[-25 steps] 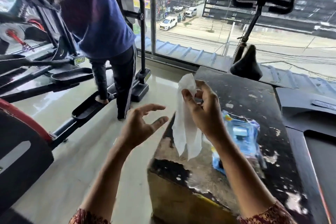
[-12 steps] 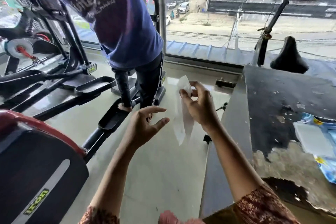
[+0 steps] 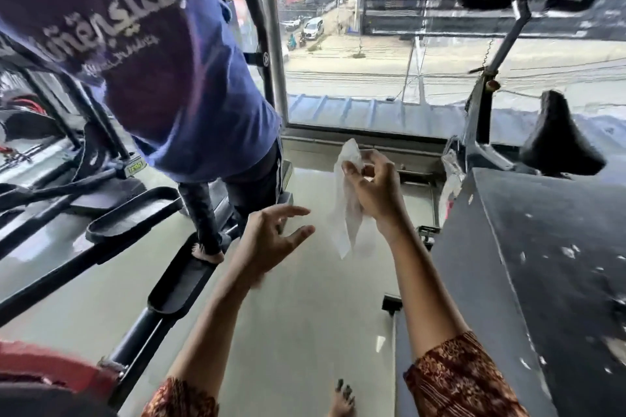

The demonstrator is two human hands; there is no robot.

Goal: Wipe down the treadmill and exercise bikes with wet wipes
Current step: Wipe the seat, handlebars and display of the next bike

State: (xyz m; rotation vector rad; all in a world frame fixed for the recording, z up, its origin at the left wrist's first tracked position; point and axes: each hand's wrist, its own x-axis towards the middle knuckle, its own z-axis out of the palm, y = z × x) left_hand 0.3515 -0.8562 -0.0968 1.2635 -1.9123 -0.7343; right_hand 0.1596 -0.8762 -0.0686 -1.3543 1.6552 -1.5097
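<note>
One wet wipe [image 3: 342, 223] is hanging from the right hand [image 3: 372, 193], which is pinching its top. The left hand [image 3: 271, 240] is hovering open just beside it, holding nothing. I am judging that wiping is not starting yet; the exercise bike [image 3: 559, 142] beyond is waiting, untouched.

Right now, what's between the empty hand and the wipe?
Nothing. In the head view, only floor shows between the left hand and the wet wipe.

White stylised lettering on the blue shirt [image 3: 115, 27]; too distorted to read.
</note>
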